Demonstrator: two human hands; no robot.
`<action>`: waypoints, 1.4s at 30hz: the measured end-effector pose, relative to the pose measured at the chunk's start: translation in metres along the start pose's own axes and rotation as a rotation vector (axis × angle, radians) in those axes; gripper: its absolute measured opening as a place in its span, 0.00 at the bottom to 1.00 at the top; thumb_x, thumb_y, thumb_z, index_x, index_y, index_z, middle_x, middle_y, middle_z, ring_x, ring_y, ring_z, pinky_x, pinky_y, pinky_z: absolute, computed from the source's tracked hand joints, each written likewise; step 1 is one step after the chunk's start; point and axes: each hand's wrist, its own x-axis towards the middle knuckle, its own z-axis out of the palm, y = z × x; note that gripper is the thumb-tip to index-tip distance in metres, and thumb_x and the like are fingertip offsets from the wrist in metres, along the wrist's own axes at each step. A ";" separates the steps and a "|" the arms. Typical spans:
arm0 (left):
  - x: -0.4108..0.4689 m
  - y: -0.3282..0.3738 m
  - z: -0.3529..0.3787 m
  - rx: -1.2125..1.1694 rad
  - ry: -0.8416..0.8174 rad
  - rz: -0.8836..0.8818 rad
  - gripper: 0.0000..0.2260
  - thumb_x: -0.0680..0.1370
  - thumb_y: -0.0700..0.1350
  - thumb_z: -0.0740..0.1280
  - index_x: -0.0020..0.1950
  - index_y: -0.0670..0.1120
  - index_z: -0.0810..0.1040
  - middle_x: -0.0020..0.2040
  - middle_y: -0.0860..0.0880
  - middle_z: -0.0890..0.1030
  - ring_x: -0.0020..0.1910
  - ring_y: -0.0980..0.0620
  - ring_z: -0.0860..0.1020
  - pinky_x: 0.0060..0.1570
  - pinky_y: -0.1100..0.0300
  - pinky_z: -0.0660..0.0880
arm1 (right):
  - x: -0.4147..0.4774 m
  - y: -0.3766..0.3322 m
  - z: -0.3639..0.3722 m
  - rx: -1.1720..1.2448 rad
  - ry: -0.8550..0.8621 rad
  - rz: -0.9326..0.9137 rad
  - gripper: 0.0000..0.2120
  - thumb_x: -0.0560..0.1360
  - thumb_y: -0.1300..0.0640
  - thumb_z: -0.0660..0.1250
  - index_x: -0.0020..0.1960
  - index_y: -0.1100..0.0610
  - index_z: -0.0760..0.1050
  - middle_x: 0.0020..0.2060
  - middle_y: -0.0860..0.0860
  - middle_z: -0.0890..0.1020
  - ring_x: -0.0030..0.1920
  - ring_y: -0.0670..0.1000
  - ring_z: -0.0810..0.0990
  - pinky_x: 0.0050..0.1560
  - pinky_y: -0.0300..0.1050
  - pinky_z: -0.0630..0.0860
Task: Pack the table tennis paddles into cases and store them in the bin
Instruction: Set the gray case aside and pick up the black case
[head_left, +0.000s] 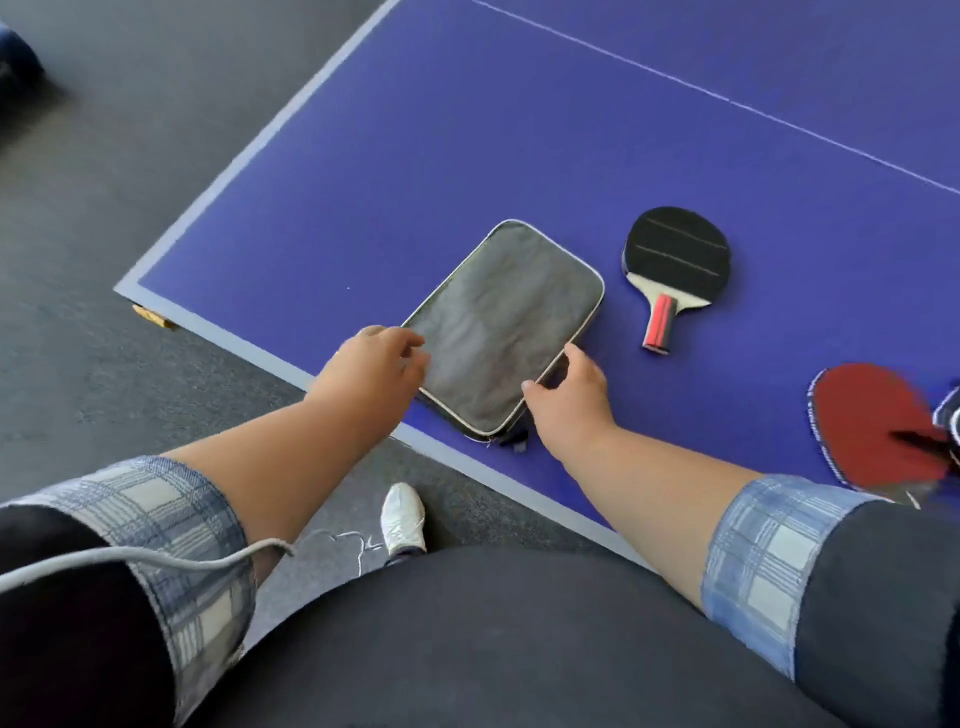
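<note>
Near the corner of a blue table tennis table (467, 130), a grey rectangular paddle case (506, 327) lies flat, its long axis running diagonally from the near edge toward the middle of the table. Pale piping edges the case; a dark zip pull or tab shows at its near corner, which sits on the table's grey border strip. No brand or label can be read on the case's upper face.

Left hand (371, 364): rests at the case's left near edge, fingers loosely curled, fingertips touching the fabric. Whether they pinch the edge cannot be told.

Right hand (569, 402): placed at the case's right near edge, thumb and forefinger spread apart and touching the piping, not closed around it.

Black-faced paddle (675, 260): lies flat just beside the case to the right, apart from it, handle red and black and pointing toward the person. Faint lines cross the rubber; no writing is legible.

Red-faced paddle (872, 421): lies flat at the right edge of view, well apart from the case. Small white print runs along its left rim, too small to read. A dark object partly overlaps its right side; its identity cannot be told.

Both forearms carry rolled plaid cuffs. A white shoe (402, 517) stands on the grey carpet (104, 208) below the table edge.
</note>
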 end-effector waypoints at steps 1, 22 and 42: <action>0.012 -0.001 -0.005 -0.003 -0.021 -0.046 0.19 0.79 0.57 0.59 0.69 0.54 0.73 0.66 0.49 0.74 0.60 0.45 0.76 0.56 0.50 0.75 | -0.003 -0.003 0.001 0.128 -0.021 0.099 0.31 0.76 0.52 0.71 0.76 0.51 0.65 0.66 0.49 0.75 0.65 0.53 0.75 0.65 0.48 0.72; 0.102 0.041 -0.019 -0.307 -0.872 -0.281 0.12 0.77 0.39 0.71 0.60 0.41 0.78 0.54 0.38 0.84 0.59 0.37 0.80 0.63 0.42 0.74 | -0.017 -0.027 -0.027 0.393 -0.156 0.489 0.10 0.77 0.59 0.65 0.58 0.55 0.68 0.50 0.53 0.71 0.45 0.54 0.71 0.45 0.46 0.71; 0.097 0.109 -0.009 -0.233 -0.719 -0.036 0.19 0.72 0.42 0.77 0.59 0.47 0.76 0.53 0.47 0.82 0.48 0.48 0.84 0.38 0.53 0.83 | -0.036 0.001 -0.087 0.485 0.029 0.317 0.17 0.74 0.62 0.62 0.57 0.43 0.69 0.56 0.54 0.82 0.58 0.57 0.81 0.58 0.49 0.78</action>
